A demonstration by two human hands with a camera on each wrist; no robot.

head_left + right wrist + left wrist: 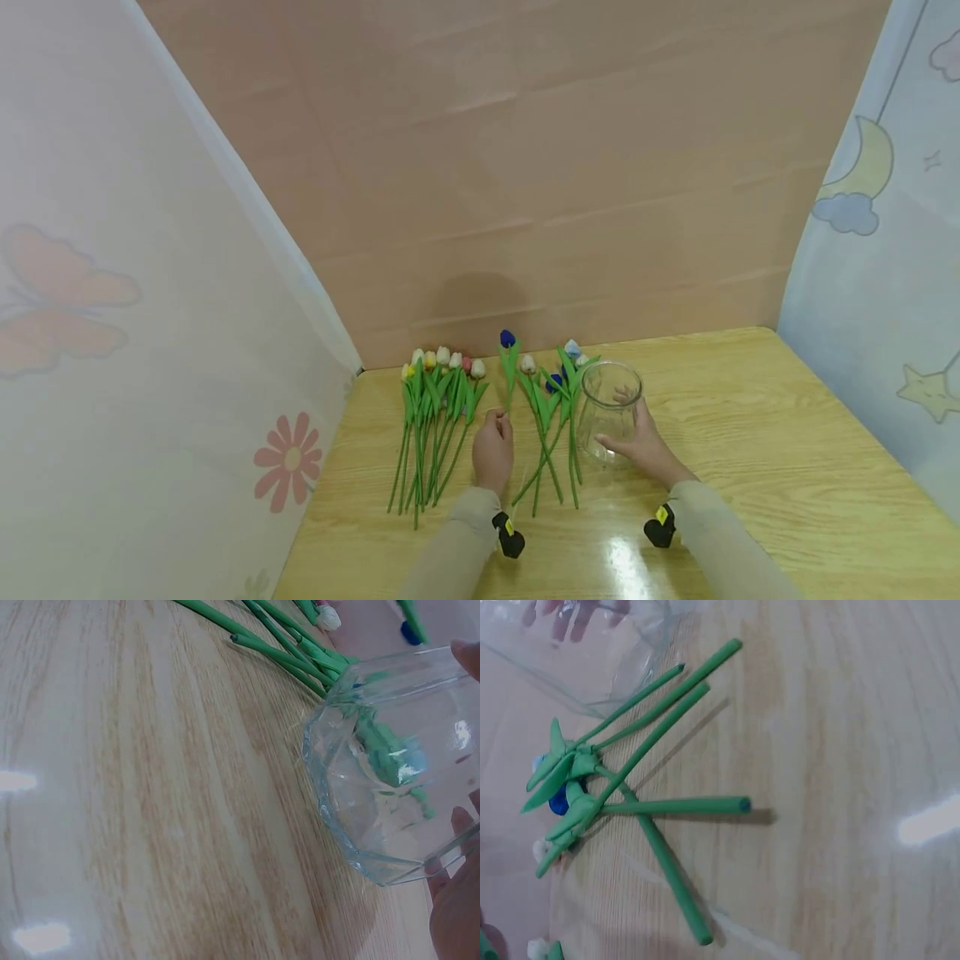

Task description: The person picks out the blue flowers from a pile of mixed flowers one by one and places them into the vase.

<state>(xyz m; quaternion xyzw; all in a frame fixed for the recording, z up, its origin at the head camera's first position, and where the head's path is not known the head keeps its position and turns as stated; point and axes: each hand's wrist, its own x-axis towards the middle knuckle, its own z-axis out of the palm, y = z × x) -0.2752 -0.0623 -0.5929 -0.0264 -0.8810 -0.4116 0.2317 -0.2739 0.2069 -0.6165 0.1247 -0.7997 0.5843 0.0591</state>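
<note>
In the head view my left hand [492, 457] pinches the green stem of a blue tulip [507, 339], its bloom pointing toward the back wall. My right hand [651, 450] grips a clear glass vase [600, 425] from the right side, thumb in front and fingers behind. The vase's faceted base [337, 817] shows in the right wrist view, with green leaves seen through the glass. Between the hands lie several tulips with crossed stems, among them a white tulip [528, 364], a dark blue tulip [554, 383] and a light blue tulip [572, 348].
Left of my left hand, a bunch of tulips [431, 408] in white, yellow and pink lies on the wooden table [750, 433]. A brown backdrop [525, 183] rises behind the table, and pale printed panels stand at both sides.
</note>
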